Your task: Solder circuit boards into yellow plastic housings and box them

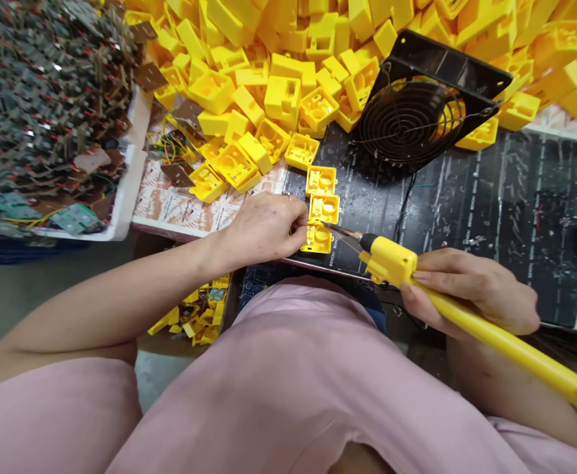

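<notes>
Three small open yellow plastic casings stand in a column at the table's front edge: a near casing (322, 247), a middle casing (332, 209) and a far casing (329, 179). Against the left side of the near one, my left hand (273, 224) is closed with its fingers curled; whatever lies between the fingertips is hidden. My right hand (481, 289) grips a yellow soldering iron (496, 336) by its handle. The iron's thin metal tip points left, over the border of the near and middle casings; I cannot tell whether it touches them.
Many yellow casings (283, 99) are heaped along the back. A black fan (417, 105) stands tilted on the dark mat (516, 217). At left, a white foam tray (125, 197) holds piled circuit boards (51, 99). Below the table is a box of yellow parts (199, 316).
</notes>
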Motion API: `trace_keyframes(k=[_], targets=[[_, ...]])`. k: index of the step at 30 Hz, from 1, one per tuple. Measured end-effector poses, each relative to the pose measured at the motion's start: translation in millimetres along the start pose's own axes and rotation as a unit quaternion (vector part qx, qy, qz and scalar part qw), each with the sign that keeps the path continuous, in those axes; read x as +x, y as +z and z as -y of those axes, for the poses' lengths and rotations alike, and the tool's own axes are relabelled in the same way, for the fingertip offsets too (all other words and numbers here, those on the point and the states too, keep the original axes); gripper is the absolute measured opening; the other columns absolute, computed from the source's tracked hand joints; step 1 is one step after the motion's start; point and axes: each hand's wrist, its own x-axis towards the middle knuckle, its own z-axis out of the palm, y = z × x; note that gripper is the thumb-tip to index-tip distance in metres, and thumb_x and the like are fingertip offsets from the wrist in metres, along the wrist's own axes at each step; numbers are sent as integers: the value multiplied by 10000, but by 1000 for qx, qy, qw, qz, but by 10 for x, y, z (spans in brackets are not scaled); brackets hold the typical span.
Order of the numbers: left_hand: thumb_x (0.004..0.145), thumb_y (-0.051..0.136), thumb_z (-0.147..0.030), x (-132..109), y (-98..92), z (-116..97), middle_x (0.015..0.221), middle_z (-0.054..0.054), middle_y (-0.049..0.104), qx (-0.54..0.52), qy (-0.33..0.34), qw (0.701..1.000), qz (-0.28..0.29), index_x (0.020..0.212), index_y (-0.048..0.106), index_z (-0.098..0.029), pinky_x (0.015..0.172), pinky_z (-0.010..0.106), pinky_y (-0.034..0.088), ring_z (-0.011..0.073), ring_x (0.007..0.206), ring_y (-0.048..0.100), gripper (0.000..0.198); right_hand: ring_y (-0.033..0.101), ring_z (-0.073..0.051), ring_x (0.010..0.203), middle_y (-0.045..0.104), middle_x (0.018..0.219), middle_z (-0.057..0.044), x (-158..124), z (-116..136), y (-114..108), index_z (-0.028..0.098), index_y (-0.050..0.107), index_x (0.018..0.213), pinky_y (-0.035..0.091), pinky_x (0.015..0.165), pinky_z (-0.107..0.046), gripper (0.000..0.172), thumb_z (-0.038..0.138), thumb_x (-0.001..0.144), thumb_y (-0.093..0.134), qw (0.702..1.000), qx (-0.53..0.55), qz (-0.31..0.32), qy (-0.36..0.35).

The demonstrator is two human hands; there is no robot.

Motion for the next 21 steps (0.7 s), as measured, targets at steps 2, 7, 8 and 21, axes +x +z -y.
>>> trace_keyframes(k=[2, 7, 8, 21], targets=[[869, 523, -253, -1, -8, -3, 892, 95, 789, 3, 5, 1000, -3, 890, 747, -169, 747, 367, 498, 313, 885, 765, 240, 723, -140, 604, 773, 789, 13, -41, -24, 0, 267, 733, 1102, 564, 489, -218, 252, 192, 874, 809, 1000, 4, -9, -25], [886, 515, -256, -19, -11, -4, 862, 97, 771, 10, 15, 1000, -15, 882, 743, -166, 719, 358, 490, 299, 851, 750, 245, 774, -182, 703, 825, 969, -10, -146, -28, -19, 284, 668, 1408, 615, 575, -270, 572, 205, 864, 829, 996, -76, -48, 12], [897, 512, -260, -26, -1, 6, 862, 98, 768, 9, 23, 999, -24, 884, 743, -164, 719, 357, 490, 294, 845, 746, 250, 775, -187, 705, 823, 950, -6, -148, -17, -22, 293, 676, 1396, 616, 571, -275, 560, 206, 864, 830, 997, -66, -49, 12], [986, 574, -309, -86, 194, 247, 893, 52, 759, -164, 138, 968, -133, 879, 741, -185, 952, 414, 471, 225, 889, 685, 234, 782, -196, 715, 823, 959, -5, -222, 19, -32, 308, 732, 1264, 633, 583, -293, 392, 255, 885, 818, 993, -62, -56, 77]])
